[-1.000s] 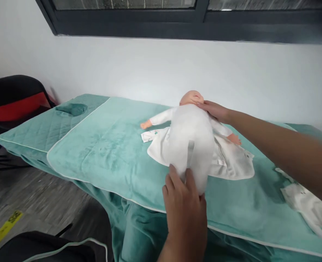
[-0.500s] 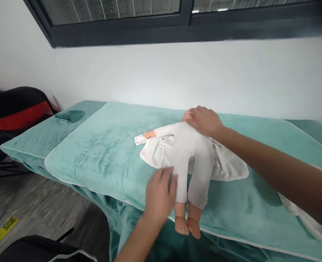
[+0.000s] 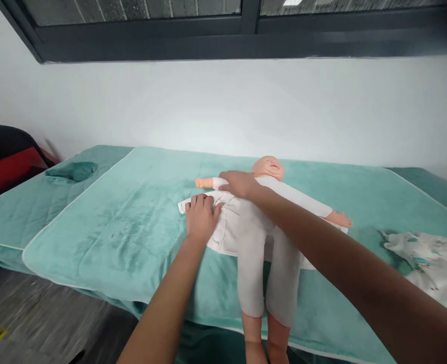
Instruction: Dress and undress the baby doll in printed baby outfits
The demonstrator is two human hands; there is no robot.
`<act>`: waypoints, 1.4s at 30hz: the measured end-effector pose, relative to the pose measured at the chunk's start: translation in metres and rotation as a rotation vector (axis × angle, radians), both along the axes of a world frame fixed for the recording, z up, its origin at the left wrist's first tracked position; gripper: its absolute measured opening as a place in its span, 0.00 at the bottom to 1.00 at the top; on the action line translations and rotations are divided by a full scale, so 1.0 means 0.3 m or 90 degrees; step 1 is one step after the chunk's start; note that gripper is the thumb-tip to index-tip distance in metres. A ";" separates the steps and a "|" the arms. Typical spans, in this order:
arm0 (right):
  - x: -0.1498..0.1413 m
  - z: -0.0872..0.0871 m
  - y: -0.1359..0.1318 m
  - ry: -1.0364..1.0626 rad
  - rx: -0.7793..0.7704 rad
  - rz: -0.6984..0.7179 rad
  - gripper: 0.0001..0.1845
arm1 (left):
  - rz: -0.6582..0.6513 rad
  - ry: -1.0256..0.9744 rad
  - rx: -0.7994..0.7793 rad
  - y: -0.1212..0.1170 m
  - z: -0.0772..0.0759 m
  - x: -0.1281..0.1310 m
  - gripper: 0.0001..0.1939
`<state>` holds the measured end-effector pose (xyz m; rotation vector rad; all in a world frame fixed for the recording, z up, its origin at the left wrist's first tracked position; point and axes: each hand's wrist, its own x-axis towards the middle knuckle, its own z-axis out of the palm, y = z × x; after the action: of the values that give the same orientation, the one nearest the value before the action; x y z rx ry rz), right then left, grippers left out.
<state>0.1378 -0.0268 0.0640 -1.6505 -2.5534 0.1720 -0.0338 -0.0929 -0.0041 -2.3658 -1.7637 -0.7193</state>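
Observation:
A baby doll (image 3: 252,227) with a white cloth body lies on its back, its legs toward me and hanging past the near edge of the bed. Under it a white baby garment (image 3: 223,242) is spread out, one sleeve stretching to the left. My right hand (image 3: 238,184) reaches across the doll and closes around its upper arm on the left side. Just below that arm, my left hand (image 3: 200,215) has its fingers curled over the garment's left sleeve. The doll's other arm (image 3: 339,218) extends to the right, over the garment's far side.
The bed (image 3: 132,217) has a teal cover and a face hole (image 3: 72,172) at its left end. A crumpled white printed cloth (image 3: 432,263) lies at the right. Behind stands a white wall below a dark window frame (image 3: 143,48). A black and red chair (image 3: 11,162) is at the far left.
My right hand has gone from near the doll's head to its arm on the left. My left hand has moved up from beside the legs to the garment's sleeve. The view has shifted right.

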 end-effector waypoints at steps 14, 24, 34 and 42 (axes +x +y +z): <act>0.057 0.029 -0.069 0.111 -0.077 0.021 0.27 | 0.043 -0.617 -0.048 0.042 -0.025 -0.057 0.09; -0.020 -0.003 -0.086 -0.082 0.057 -0.070 0.16 | -0.151 -0.333 0.104 -0.020 -0.036 0.014 0.12; 0.264 -0.032 -0.281 0.275 0.319 -0.433 0.17 | -0.107 -0.535 -0.078 -0.023 -0.009 0.024 0.14; 0.424 -0.213 -0.444 0.343 0.179 -0.601 0.29 | -0.106 -0.796 -0.281 0.033 0.063 0.095 0.17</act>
<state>0.2650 -0.1598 0.0003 -2.1022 -1.1957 0.1372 -0.0054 -0.0830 0.0147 -2.4780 -2.2180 -2.4428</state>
